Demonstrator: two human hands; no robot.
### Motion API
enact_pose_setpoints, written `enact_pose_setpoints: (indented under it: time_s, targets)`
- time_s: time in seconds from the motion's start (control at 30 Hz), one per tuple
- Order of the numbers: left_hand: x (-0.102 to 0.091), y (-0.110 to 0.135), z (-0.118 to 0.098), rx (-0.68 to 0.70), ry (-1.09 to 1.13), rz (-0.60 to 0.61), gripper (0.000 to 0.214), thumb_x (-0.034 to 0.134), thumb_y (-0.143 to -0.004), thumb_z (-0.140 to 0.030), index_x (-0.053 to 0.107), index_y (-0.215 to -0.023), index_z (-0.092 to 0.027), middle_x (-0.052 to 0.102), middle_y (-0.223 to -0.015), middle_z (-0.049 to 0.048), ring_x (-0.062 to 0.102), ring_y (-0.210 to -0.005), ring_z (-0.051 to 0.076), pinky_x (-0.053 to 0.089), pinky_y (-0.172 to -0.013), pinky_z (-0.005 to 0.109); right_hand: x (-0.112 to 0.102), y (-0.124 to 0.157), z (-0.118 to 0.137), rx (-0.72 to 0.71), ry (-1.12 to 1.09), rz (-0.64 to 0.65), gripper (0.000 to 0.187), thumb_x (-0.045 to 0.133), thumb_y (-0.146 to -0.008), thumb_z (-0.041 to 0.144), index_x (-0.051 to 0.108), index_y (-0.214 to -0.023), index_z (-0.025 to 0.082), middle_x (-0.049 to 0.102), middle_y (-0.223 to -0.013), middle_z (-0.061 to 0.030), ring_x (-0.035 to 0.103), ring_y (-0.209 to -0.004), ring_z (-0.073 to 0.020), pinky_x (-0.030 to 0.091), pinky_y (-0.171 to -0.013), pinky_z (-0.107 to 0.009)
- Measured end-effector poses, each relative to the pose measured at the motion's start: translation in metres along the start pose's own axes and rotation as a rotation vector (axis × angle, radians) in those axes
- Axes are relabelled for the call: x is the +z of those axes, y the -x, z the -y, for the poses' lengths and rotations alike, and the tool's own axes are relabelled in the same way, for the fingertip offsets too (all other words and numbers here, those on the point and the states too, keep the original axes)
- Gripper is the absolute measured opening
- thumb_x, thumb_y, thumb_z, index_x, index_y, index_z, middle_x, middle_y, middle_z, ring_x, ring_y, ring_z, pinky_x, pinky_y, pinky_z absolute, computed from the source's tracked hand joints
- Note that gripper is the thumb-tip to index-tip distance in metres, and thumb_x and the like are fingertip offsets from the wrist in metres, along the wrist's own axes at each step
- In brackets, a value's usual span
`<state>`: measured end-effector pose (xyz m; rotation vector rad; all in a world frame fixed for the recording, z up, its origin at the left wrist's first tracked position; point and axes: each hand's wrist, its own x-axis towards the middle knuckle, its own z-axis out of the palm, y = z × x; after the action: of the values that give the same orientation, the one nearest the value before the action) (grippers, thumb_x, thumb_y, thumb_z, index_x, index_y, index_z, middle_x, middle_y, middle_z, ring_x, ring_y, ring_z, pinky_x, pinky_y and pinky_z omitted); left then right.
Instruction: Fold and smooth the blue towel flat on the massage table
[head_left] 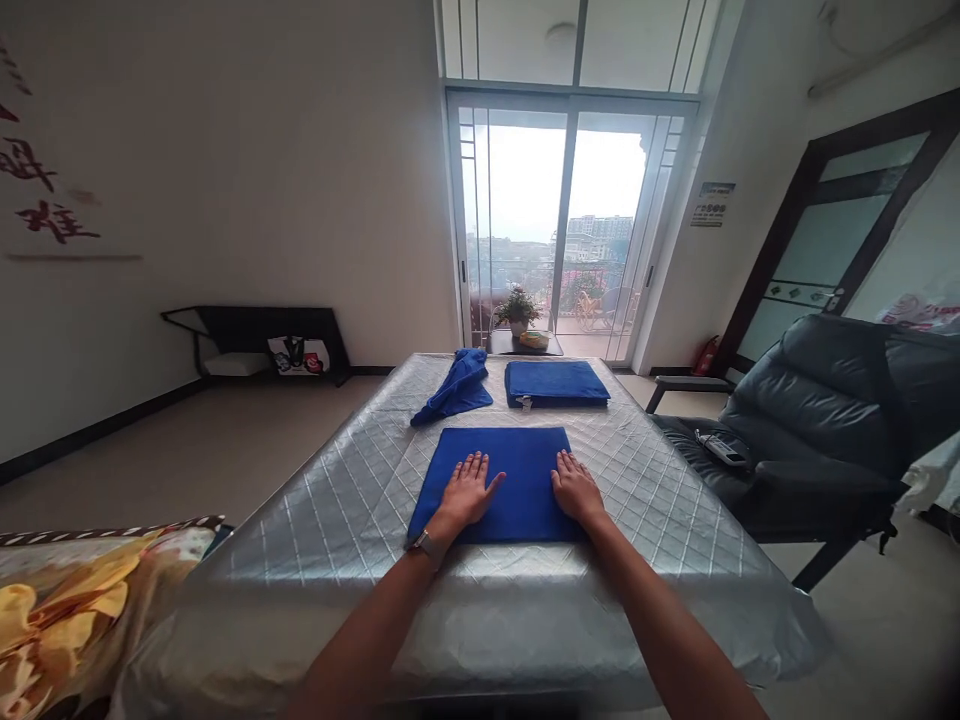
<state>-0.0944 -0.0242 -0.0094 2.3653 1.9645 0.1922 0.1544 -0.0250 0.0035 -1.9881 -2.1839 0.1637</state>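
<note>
A blue cloth (517, 500), folded into a flat rectangle, lies on the table in front of me. My left hand (468, 490) rests flat on its left half, fingers stretched out and thumb apart. On its right edge lies my right hand (576, 486), palm down with the fingers extended. Neither hand grips anything. Farther back on the right is a stack of folded blue cloths (559, 382) with a small white tag at its front edge. To the left of that stack sits a crumpled blue cloth (456, 388).
A silver quilted cover (330, 530) drapes over the table. A black armchair (817, 420) with a remote (721, 448) on its seat stands close on the right. Yellow fabric (67, 620) lies at the lower left. Past the far edge, a potted plant (517, 308) stands before glass doors.
</note>
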Motion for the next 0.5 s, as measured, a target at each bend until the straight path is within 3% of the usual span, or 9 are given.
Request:
enact_pose_setpoints:
  time_s: [0.1,0.17,0.33,0.5]
  targets:
    - [0.003,0.025,0.051,-0.078,-0.052,-0.018,0.083,0.012,-0.103,-0.064,0.024,-0.161,-0.005,0.019,-0.168,0.0178,0.015,-0.157,0.029,0.016,-0.126,0.049,0.001,0.001,0.000,-0.003,-0.010,-0.010,0.064,0.024,-0.104,0.034,0.030,-0.160,0.004,0.025,-0.168,-0.0112,0.021,-0.156,-0.0208,0.014,-0.126,-0.037]
    - [0.005,0.038,0.070,-0.090,-0.065,-0.043,0.080,0.015,-0.104,-0.063,0.024,-0.161,-0.007,0.019,-0.168,0.0182,0.016,-0.157,0.029,0.020,-0.125,0.050,0.000,0.002,0.002,0.005,-0.008,-0.022,0.063,0.025,-0.104,0.034,0.032,-0.160,0.004,0.027,-0.168,-0.0115,0.022,-0.155,-0.0213,0.015,-0.125,-0.037]
    - [0.009,0.048,0.074,-0.085,-0.058,-0.095,0.073,0.021,-0.105,-0.060,0.027,-0.162,-0.016,0.024,-0.168,0.0169,0.020,-0.156,0.031,0.024,-0.123,0.053,-0.008,0.008,0.010,0.011,0.084,-0.143,0.061,0.030,-0.101,0.027,0.036,-0.158,0.004,0.030,-0.166,-0.0133,0.021,-0.156,-0.0247,0.011,-0.126,-0.042]
    - [0.013,0.045,0.073,-0.061,-0.062,-0.137,0.079,0.018,-0.104,-0.063,0.030,-0.160,-0.010,0.028,-0.166,0.0202,0.025,-0.154,0.034,0.027,-0.122,0.052,-0.011,0.043,0.016,-0.003,0.095,-0.120,0.061,0.026,-0.103,0.028,0.034,-0.159,0.005,0.028,-0.166,-0.0137,0.020,-0.156,-0.0239,0.010,-0.127,-0.042]
